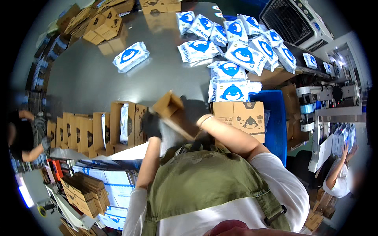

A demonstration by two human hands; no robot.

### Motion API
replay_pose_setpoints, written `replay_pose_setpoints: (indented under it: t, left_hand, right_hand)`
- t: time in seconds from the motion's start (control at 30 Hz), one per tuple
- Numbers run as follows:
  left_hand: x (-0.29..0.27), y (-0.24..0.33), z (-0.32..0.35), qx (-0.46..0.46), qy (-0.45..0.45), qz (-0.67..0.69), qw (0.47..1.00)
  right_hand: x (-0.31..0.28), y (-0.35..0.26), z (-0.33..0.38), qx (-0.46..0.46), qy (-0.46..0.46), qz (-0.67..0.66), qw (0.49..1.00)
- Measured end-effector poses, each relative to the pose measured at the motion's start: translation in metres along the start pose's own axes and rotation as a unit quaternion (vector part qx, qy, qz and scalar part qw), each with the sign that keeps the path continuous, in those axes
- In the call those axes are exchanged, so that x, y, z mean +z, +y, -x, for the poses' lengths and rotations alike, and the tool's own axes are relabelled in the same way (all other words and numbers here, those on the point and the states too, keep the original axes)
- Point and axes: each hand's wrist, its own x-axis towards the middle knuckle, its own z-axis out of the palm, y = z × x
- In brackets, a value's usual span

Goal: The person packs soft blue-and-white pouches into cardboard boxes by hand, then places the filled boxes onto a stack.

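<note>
In front of me a small brown cardboard box [170,107] stands tilted between my gloved hands, its upper end open and its outline smeared by motion. My left hand [151,125], in a dark glove, grips the box's left side. On the other side my right hand [194,111], gloved too, presses round it with the fingers partly hidden. Just right of that hand sits a closed carton [241,118] printed with a cartoon animal. To the left an open carton [137,126] holds a white pack [124,124] standing upright.
A row of open cartons [78,133] runs left along the table [90,80]. White and blue packs [244,55] lie piled at the far right, and one pack [131,57] lies alone. A blue bin [277,126] stands right. Co-workers' hands show at both sides.
</note>
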Motion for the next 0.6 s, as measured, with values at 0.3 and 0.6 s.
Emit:
replay_pose_setpoints:
  t: [0.3,0.6]
  left_hand:
    - [-0.071,0.050,0.024,-0.122,0.094,0.045,0.987]
    - [-0.060,0.046,0.015,-0.090,0.107,-0.005,0.990]
  right_hand:
    - [-0.099,0.204,-0.087,0.052,0.312,0.320,0.893]
    - [-0.147,0.148,-0.053,-0.160,0.234,-0.153,0.947]
